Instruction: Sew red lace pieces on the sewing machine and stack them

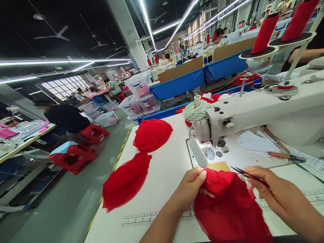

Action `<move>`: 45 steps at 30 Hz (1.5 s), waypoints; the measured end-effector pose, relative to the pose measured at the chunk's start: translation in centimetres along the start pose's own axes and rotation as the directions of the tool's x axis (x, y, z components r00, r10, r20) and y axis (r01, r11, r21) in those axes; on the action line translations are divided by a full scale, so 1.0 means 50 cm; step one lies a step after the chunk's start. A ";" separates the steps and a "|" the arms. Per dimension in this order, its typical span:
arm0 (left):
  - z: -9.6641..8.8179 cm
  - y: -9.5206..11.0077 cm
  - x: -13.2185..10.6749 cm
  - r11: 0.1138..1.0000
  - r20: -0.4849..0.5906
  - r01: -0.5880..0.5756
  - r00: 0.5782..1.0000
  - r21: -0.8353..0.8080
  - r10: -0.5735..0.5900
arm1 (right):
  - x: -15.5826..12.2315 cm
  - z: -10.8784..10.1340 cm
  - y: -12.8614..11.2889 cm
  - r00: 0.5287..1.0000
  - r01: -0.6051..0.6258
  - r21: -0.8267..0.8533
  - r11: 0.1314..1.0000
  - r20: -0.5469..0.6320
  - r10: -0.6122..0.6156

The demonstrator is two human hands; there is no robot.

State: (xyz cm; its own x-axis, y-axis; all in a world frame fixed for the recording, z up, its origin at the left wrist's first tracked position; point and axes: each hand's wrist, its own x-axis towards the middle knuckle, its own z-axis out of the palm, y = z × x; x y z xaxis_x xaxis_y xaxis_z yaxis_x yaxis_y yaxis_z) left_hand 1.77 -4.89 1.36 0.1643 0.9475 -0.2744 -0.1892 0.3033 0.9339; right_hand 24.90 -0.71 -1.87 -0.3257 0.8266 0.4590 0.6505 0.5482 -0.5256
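Note:
My left hand (191,187) pinches the top edge of a red lace fabric piece (227,206), which hangs over the table's front edge. Dark pointed tweezers or thread snips (249,175) sit in the closed fingers of my right hand (275,197), their tips just above the fabric's upper right edge. Just beyond the fabric stands a white sewing machine (243,114), with its needle area (206,153) behind my left hand. Two more red fabric pieces lie to the left, a rounded one (153,135) and a leaf-shaped one (126,182).
A ruler strip (141,218) runs along the white table (167,162). Red thread cones (265,33) rise at the upper right. Paper and a wooden-handled tool (287,156) lie under the machine arm. Plastic bins (138,84), red stools (73,157) and a seated person (65,116) are beyond the aisle.

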 end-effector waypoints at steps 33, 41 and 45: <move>0.007 0.012 -0.009 0.987 0.193 0.005 0.981 0.160 -0.036 | 0.016 -0.018 0.039 0.980 0.164 -0.228 0.960 -0.072 -0.184; 0.034 0.050 -0.041 0.971 -0.131 0.021 0.991 0.239 0.011 | 0.050 -0.005 -0.119 0.764 -0.596 0.658 0.461 0.642 0.071; 0.020 0.033 -0.051 0.953 -0.247 0.020 0.967 0.304 0.058 | 0.044 -0.004 -0.134 0.728 -0.683 0.691 0.237 0.667 0.154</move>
State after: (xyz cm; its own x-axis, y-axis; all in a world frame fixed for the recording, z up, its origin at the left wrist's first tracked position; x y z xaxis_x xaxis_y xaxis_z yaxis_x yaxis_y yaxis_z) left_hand 1.99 -6.90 3.81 -0.0909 0.9592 -0.2675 0.1173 0.2771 0.9537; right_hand 19.97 -2.62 2.82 -0.5948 0.7718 -0.2248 -0.0971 -0.3466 -0.9330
